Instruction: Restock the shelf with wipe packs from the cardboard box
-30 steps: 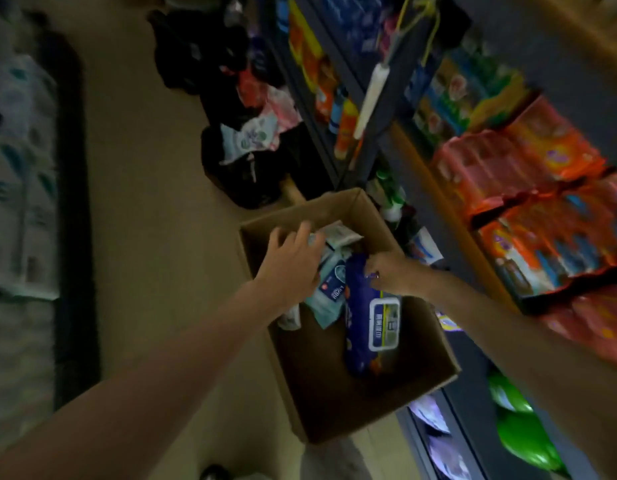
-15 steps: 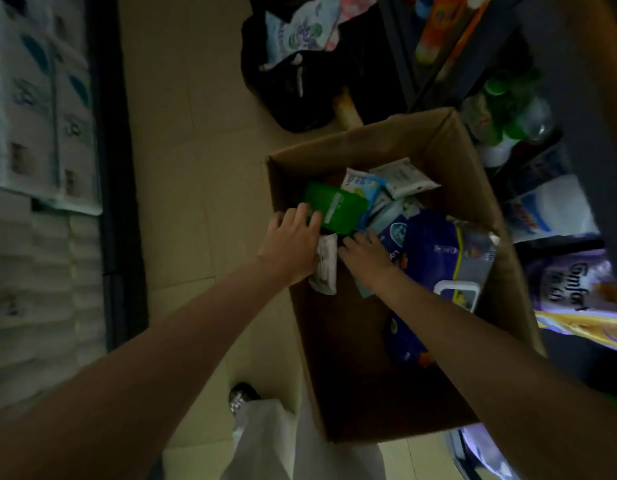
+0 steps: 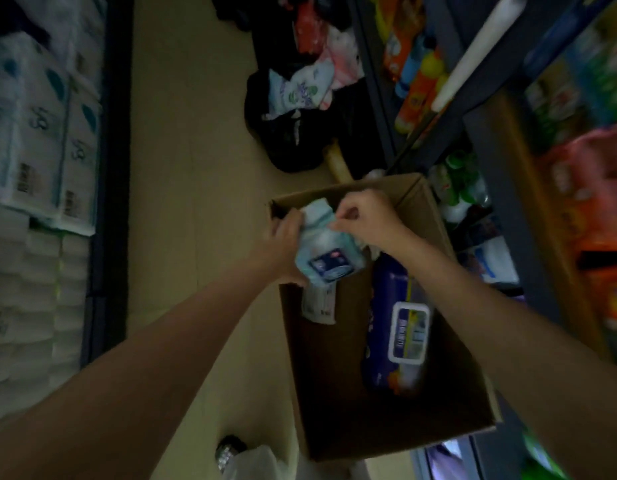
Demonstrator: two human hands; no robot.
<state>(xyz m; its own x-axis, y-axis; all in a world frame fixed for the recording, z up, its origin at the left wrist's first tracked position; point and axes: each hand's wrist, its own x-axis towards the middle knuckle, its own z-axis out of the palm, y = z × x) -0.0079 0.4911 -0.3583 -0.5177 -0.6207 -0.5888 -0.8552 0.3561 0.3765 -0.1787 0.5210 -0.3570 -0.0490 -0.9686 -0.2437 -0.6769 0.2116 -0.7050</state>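
- The box (image 3: 386, 403) stands open on the floor (image 3: 196, 168), just beside the shelf (image 3: 490, 140) on the right.
- Both hands are over the far end of the box, gripping a bundle of small light-blue packs (image 3: 326, 252) between them.
- The left hand (image 3: 288, 233) clasps the bundle from its left side, fingers wrapped around the top and the thumb underneath.
- The right hand (image 3: 364, 216) is curled closed on the bundle's upper right edge, knuckles up.
- A small white pack (image 3: 319, 304) hangs below the bundle, against the box's left wall; whether the left hand holds it too cannot be told.
- A big dark-blue pack (image 3: 395, 327) with a white flip lid lies lengthwise inside the box, along its right wall, partly under the right forearm.
- The shelf holds orange, red and green goods, all blurred.
- Black bags (image 3: 293, 133) with loose packs on top sit on the floor beyond the box.
- White paper rolls (image 3: 40, 133) are stacked along the left side.
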